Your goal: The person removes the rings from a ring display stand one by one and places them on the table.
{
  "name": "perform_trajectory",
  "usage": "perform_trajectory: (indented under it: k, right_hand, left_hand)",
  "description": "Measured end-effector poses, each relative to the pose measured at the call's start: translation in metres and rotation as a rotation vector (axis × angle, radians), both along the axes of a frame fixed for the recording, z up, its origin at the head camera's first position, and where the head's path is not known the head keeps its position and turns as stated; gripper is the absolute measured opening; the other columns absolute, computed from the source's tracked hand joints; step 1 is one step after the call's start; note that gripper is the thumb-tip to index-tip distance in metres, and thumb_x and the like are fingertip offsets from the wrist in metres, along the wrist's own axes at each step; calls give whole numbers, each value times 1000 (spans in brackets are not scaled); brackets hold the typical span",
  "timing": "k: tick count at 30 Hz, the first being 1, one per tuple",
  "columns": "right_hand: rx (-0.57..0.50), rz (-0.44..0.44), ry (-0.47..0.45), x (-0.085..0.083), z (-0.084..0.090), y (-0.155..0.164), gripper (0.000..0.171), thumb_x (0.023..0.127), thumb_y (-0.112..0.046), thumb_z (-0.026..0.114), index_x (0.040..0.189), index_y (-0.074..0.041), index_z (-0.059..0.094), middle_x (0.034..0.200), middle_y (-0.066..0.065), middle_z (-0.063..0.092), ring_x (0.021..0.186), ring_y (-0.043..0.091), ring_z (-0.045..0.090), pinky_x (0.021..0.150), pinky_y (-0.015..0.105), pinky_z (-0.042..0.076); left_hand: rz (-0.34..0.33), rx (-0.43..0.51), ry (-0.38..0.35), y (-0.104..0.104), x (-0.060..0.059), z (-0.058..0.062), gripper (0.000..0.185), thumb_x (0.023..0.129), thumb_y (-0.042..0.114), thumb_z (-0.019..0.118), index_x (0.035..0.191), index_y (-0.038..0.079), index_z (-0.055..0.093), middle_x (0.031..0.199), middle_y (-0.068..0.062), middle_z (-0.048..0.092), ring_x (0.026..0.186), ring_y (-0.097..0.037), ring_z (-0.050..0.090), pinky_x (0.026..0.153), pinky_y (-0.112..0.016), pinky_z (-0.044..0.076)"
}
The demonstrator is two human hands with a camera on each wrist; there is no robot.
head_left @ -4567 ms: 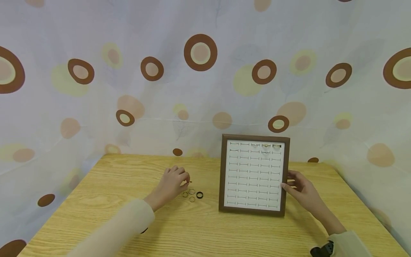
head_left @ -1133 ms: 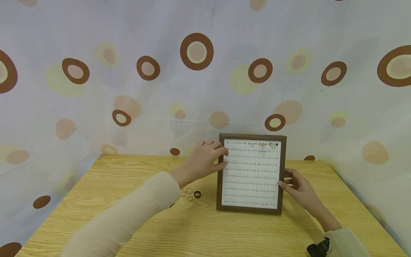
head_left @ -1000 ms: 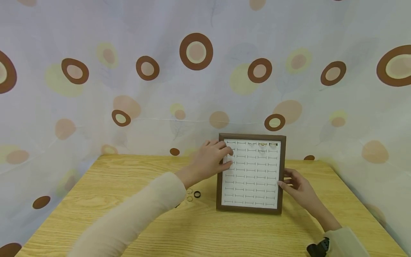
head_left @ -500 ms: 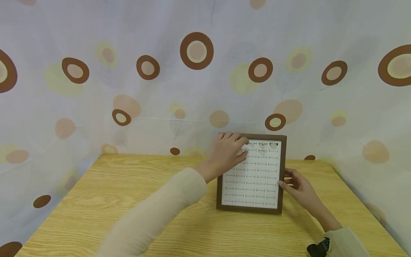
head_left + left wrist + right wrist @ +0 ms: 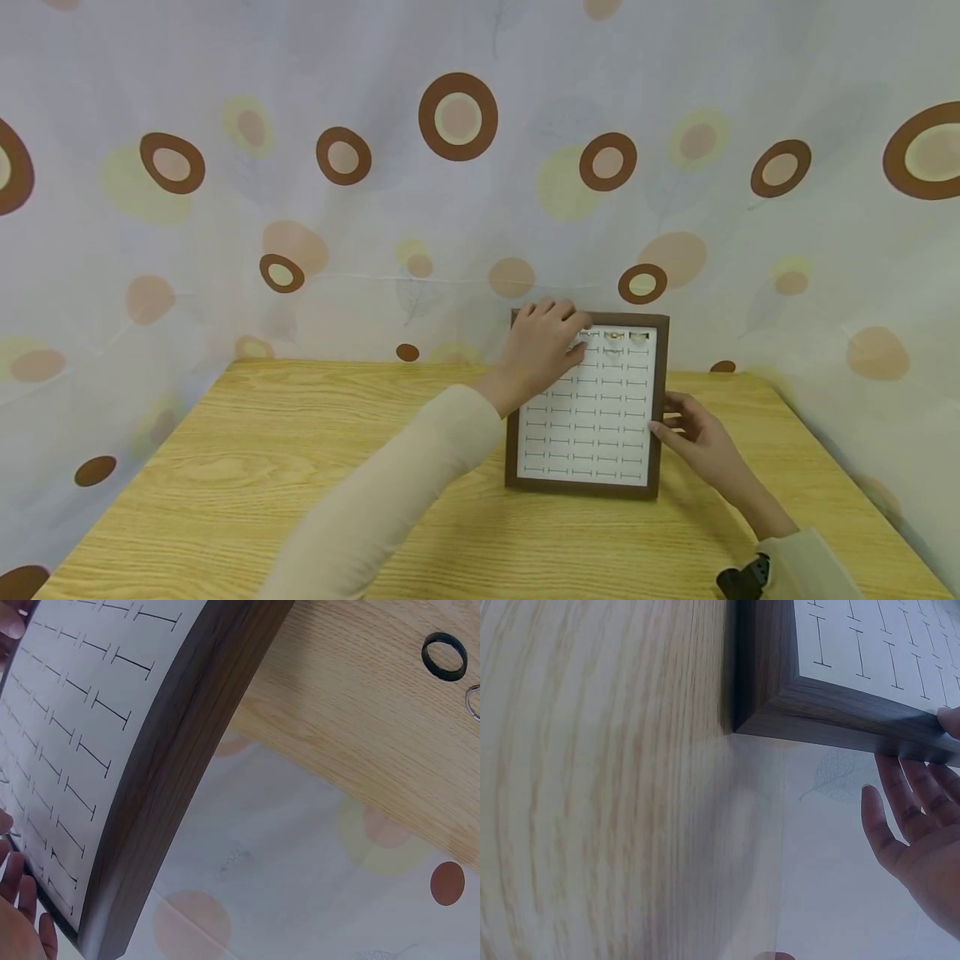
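where a dotted curtain [image 5: 225,208] backs the wooden worktop [image 5: 225,467], framed ring board [image 5: 585,483] stands upright; left hand [image 5: 543,346], fingers curled, at its top row; right hand [image 5: 701,442], fingers relaxed, touching its right edge.

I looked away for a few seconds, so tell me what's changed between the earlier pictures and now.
The left hand left the loose rings on the table and travelled right and up to the top row of the ring display board, where its curled fingers now rest on the slots; whether they pinch a ring is hidden. The right hand kept steadying the board's right edge, and the black ring stayed on the table.
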State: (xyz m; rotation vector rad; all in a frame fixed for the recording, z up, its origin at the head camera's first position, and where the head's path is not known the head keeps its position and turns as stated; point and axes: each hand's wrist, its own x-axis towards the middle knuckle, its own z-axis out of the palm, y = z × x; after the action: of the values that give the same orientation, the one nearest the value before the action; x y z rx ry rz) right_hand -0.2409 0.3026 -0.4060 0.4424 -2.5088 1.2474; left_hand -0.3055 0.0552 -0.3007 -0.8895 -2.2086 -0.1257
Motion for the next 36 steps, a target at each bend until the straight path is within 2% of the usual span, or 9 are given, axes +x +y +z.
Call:
perform_trajectory:
  k: [4,12,19,25,32,36]
  right_hand:
    - [-2,1,-2,-1,0,0,42,89,-11,58,125,5,44,109,12,56,90,-11,51,74,14,46]
    - [-6,1,10,0,0,-1,40,88,-10,58,124,4,45,105,-2,55,89,-7,53,73,15,47]
    - [-5,-7,10,1,1,-2,41,88,-10,58,124,5,45,106,2,56,90,-9,52,72,14,47]
    - [-11,0,10,1,1,-2,41,88,-10,58,124,5,45,104,-3,55,89,-7,53,72,15,47]
    - [-8,1,15,1,1,-1,41,88,-9,58,124,4,45,105,-1,55,89,-7,53,72,14,47]
    - [-8,3,13,1,0,-1,41,88,-10,58,124,4,45,104,-5,54,89,-6,54,72,14,47]
  left_hand:
    - [3,-13,-1,2,-3,-2,16,87,30,58,102,25,61,92,8,57,86,-12,51,73,-25,37]
    - [1,-1,2,5,-5,-3,11,88,29,57,96,25,62,89,8,55,85,-11,48,74,-25,35]
    - [19,24,33,8,-5,-5,9,89,30,56,94,25,62,86,8,54,81,-11,48,71,-25,34]
    - [18,59,50,9,-5,-5,6,88,28,57,89,25,62,84,8,55,79,-12,48,69,-26,33]
    - [47,64,35,10,-7,-6,6,87,30,57,88,26,62,83,10,54,78,-11,45,68,-24,30]
    - [42,63,19,10,-7,-6,6,88,30,57,89,27,61,84,10,54,78,-11,43,68,-25,29]
